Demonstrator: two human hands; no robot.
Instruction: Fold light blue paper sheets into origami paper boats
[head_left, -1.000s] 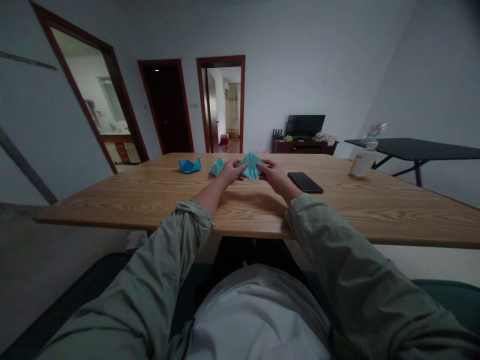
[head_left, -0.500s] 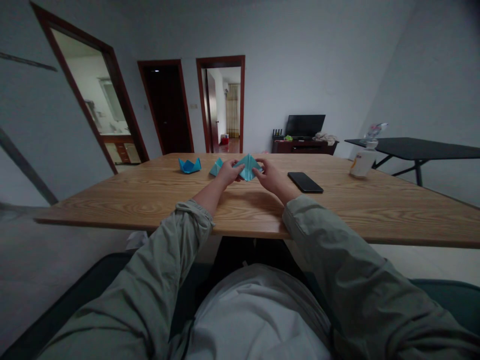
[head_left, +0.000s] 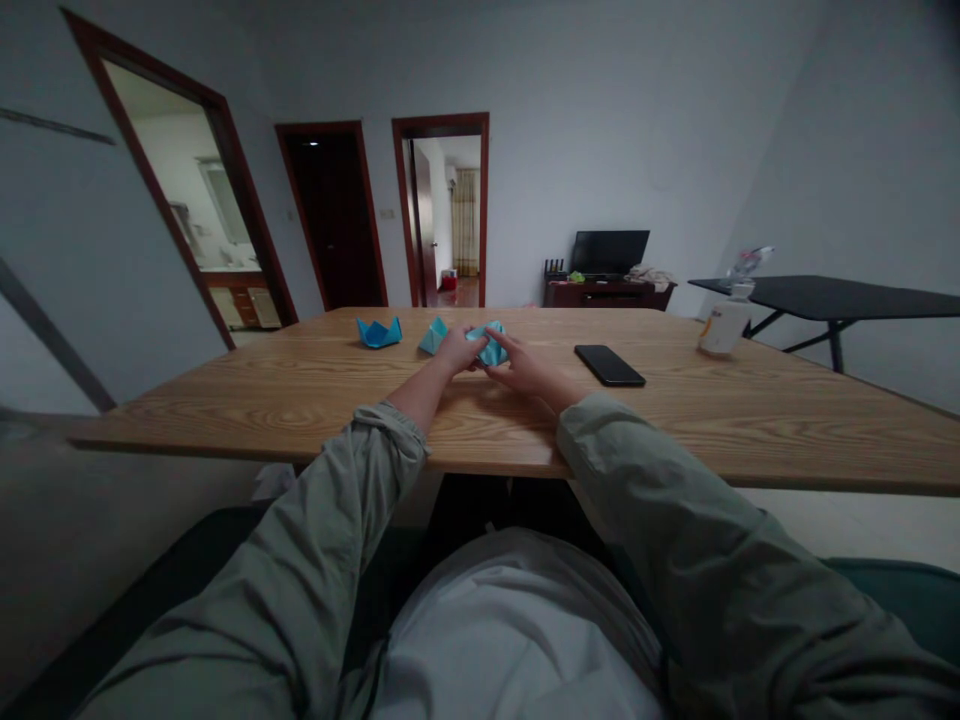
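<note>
Blue folded paper (head_left: 491, 345) lies low over the wooden tabletop (head_left: 300, 400), directly between the two hands: left hand (head_left: 456, 352) pinches its left edge, right hand (head_left: 519, 370) (fingers stretched nearly flat) clasps its right side, both equally near.

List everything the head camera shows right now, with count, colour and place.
paper being folded: 1, light blue, on the wooden table between both hands
pointed paper figure: 1, blue, on the table, far left of the hands
small paper figure: 1, light blue, just left of the left hand
phone: 1, black, flat on the table right of the hands
bottle: 1, white, near the table's far right edge
wooden table: 1, light brown, in front of the person
dark table: 1, black, right rear
screen: 1, black, at the back wall
left hand: 1, on the paper's left side
right hand: 1, on its right side
</note>
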